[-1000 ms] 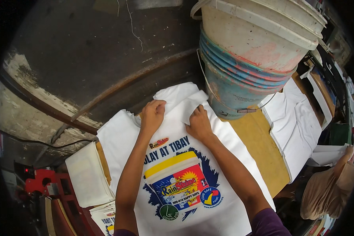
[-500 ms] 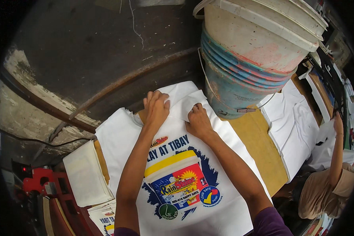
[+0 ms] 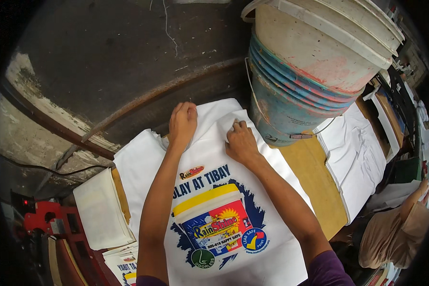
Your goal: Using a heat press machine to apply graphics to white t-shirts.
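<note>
A white T-shirt (image 3: 276, 229) lies spread in front of me, its chest printed with a yellow-rimmed paint pail on a dark blue splash. My left hand (image 3: 183, 125) is closed on the cloth by the neckline, fingers bent over its far edge. To its right, my right hand (image 3: 241, 143) pinches the fabric near the shoulder with curled fingers. Creases run through the cloth between both hands. The fingertips of the left hand are partly hidden.
Stacked buckets (image 3: 295, 86) stand just beyond my right hand on the yellow-brown board (image 3: 310, 167). More white cloth (image 3: 352, 157) lies to the right, where a co-worker (image 3: 395, 233) works. Folded pale cloth (image 3: 100, 209) and a red machine (image 3: 52, 219) are at left.
My left hand has shifted slightly left and up along the shirt's neckline. My right hand stays nearly in place. At far right, the co-worker's arm has come down.
</note>
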### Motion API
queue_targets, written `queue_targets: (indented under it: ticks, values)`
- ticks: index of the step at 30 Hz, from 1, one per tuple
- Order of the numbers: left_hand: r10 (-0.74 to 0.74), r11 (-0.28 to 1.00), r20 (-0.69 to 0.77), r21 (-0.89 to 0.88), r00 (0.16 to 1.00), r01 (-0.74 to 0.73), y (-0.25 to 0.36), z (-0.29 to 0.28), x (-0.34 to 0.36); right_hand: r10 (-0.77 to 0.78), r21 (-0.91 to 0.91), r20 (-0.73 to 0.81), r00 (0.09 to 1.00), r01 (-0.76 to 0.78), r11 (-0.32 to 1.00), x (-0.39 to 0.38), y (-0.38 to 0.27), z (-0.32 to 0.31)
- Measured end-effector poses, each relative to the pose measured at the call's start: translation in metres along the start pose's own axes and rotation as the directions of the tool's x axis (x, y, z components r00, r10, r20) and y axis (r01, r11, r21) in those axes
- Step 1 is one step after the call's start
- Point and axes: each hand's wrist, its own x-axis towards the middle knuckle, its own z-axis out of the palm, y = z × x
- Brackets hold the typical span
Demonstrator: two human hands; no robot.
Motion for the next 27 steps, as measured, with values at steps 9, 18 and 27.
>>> queue_targets:
  ticks: [9,18,27]
  values:
    - [-0.133,0.991,0.121,-0.011,0.984,0.135,0.010,0.017,-0.026,0.021,0.008,0.212,0.977,-0.024,1.000,0.051,-0.001,-0.004]
    - [0.178,0.938,-0.141,0.324,0.974,-0.125,-0.013,0.017,-0.021,0.120,-0.041,-0.291,0.949,-0.138,0.990,0.061,0.018,0.013]
    - [0.206,0.817,0.191,0.507,0.960,-0.276,0.008,-0.001,-0.064,0.115,0.130,-0.093,0.989,-0.102,0.986,0.039,0.017,0.013]
